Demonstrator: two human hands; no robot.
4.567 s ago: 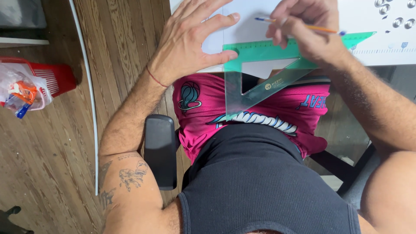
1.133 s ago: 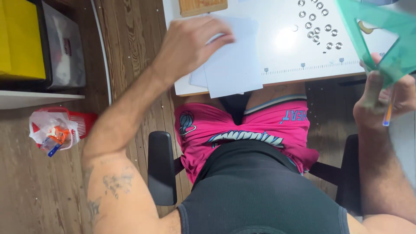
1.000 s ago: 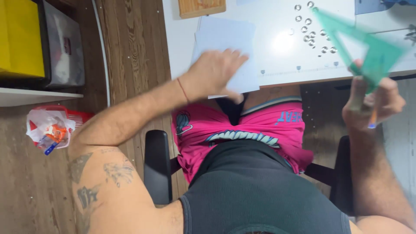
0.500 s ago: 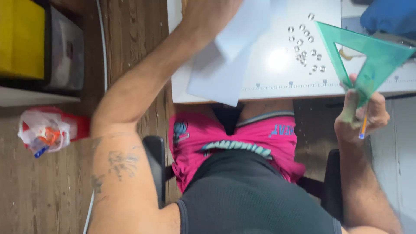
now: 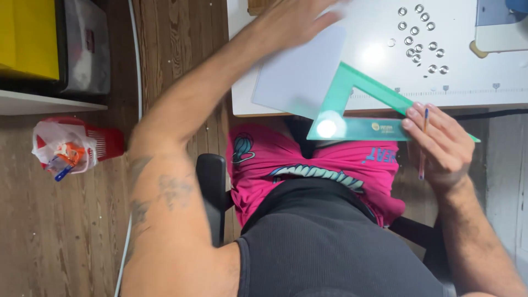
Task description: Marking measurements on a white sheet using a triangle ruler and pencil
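The right hand [image 5: 440,146] grips the green transparent set square [image 5: 357,110] by its lower right part, fingers pressed on the plastic, and at the same time keeps a pen [image 5: 422,144] tucked between the fingers, the pen pointing down along the palm. The set square lies tilted, one corner over the near edge of the white table [image 5: 467,82] and the rest hanging out above the person's pink shorts [image 5: 308,159]; its upper tip overlaps the white sheet of paper [image 5: 300,71]. The left hand [image 5: 294,19] reaches up to the far side of that sheet with fingers spread and flat; it is blurred, so whether it presses the paper or only hovers over it cannot be told, but it grasps nothing visible. The sheet sits askew on the table, one corner jutting past the near edge. To the right of the paper, a scatter of small metal eyelets [image 5: 421,38] lies on the tabletop, well apart from both hands. On the wooden floor [image 5: 55,231] at the left stands a red basket [image 5: 104,143] with a plastic bag [image 5: 55,148] in it, near a black chair armrest [image 5: 212,187].
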